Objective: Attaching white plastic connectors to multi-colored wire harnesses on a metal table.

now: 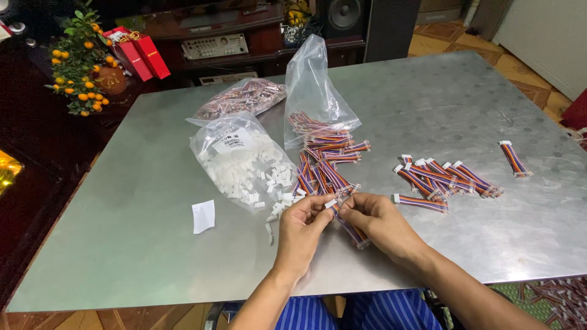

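Head view — hands: you are holding your left hand (pixel 301 227) and right hand (pixel 374 221) close together at lower centre, fingertips nearly meeting.
Left hand: its fingers are pinching a small white connector housing (pixel 331 203) at the end of the cable.
Right hand: it is gripping a short multicoloured cable (pixel 351 230) — the cable is running down and right from your fingertips, its far end showing just below the hand.
Done so far: judging by how things are lying, a cluster of finished cables (pixel 446 178) with white ends is sitting right of centre, one more cable (pixel 515 159) is lying apart at far right, and another (pixel 420 203) is lying just beside your right hand.
Left to do: a larger heap of loose cables (pixel 327 168) is spilling from the upright clear bag (pixel 318 91) at centre, so it looks like most of the work is remaining.
Supply: white housings are spilling out of the open bag of housings (pixel 235 160) left of centre, a few lying near your left hand.
Around: a further sealed bag (pixel 244 98) is lying at upper centre-left, and a white paper slip (pixel 203 216) is resting on the metal table (pixel 134 244) at lower left.
In the way: the loose heap is crowding your fingertips — stray cables are lying just above your hands.
Beyond the table: a small potted orange tree (pixel 82 61) is standing at upper left.
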